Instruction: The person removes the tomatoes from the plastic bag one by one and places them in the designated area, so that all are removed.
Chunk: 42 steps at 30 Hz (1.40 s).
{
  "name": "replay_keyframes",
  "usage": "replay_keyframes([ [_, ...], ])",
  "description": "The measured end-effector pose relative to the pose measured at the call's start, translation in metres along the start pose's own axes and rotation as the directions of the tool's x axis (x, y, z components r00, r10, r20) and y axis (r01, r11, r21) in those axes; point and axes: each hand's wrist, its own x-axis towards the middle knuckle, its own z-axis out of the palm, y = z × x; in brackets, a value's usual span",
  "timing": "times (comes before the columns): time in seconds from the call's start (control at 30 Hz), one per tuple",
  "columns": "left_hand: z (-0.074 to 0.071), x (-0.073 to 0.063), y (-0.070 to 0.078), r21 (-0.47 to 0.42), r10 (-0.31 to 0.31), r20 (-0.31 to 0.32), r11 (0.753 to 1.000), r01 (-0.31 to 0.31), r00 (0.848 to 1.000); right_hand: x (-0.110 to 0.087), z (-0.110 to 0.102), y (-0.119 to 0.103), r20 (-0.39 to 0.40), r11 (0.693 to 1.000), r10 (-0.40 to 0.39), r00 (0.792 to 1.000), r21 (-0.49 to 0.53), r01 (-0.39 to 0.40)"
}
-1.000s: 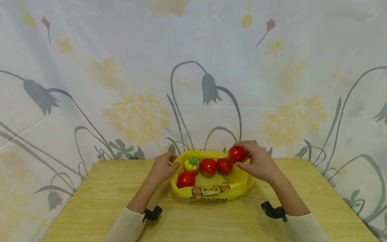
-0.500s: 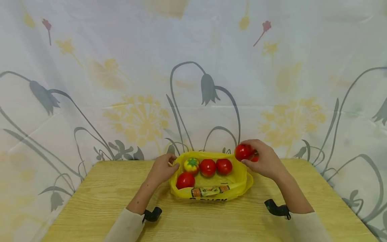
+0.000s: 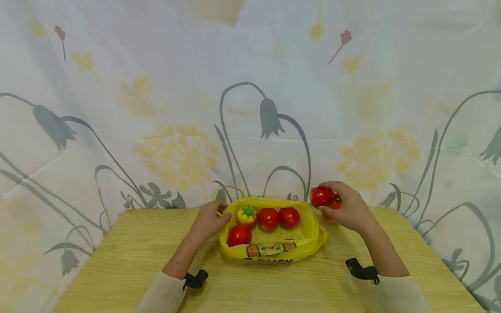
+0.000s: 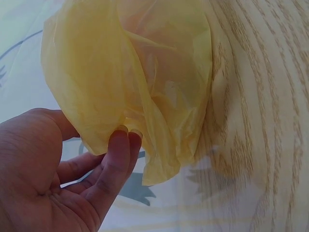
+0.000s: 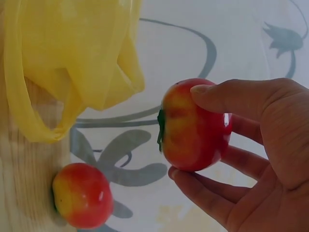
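Observation:
My left hand (image 3: 210,220) pinches the left rim of a yellow plastic bag (image 3: 309,243); in the left wrist view its thumb and fingers grip the thin film (image 4: 106,72). The bag lies mouth up with several red tomatoes inside, one (image 3: 248,216) showing a yellow top and green calyx. Just beyond the bag's right end, my right hand (image 3: 349,208) holds a glossy red tomato (image 5: 195,128) between thumb and fingers, off the table. Another tomato (image 5: 83,195) sits on the table below it, partly hidden by that hand in the head view.
A light wooden table (image 3: 250,289) carries everything. Its back edge meets a flower-printed curtain (image 3: 250,52). One loop handle (image 5: 21,96) of the bag hangs at its right end, near the loose tomato.
My right hand has carried its tomato rightward, from over the bag's right rim to outside it. The tomato on the table shows more now. My left hand stays at the rim.

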Motion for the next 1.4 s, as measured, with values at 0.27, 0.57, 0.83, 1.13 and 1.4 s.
replay_keyframes([
  [0.27, 0.000, -0.002, -0.003, 0.003, 0.009, 0.002, 1.000, -0.009, 1.000, 0.000, -0.003, 0.007, -0.014, 1.000, 0.017, 1.000, -0.010, -0.017],
  [0.57, 0.001, 0.004, -0.001, 0.002, 0.022, -0.007, 1.000, -0.022, 1.000, 0.004, -0.014, 0.014, -0.020, 0.999, 0.034, 0.999, -0.023, -0.035],
  [0.83, 0.002, 0.006, -0.001, 0.007, 0.038, -0.014, 0.999, -0.038, 0.999, 0.002, -0.019, 0.021, -0.044, 0.999, 0.039, 0.998, -0.024, -0.040],
  [1.13, 0.002, 0.001, -0.003, 0.024, 0.015, -0.005, 1.000, -0.015, 1.000, -0.006, -0.016, 0.029, -0.048, 0.995, 0.091, 0.995, -0.036, -0.093],
  [1.4, 0.003, 0.000, -0.006, 0.030, 0.021, -0.005, 0.999, -0.020, 1.000, -0.008, -0.013, 0.041, -0.070, 0.992, 0.112, 0.991, -0.054, -0.116],
])
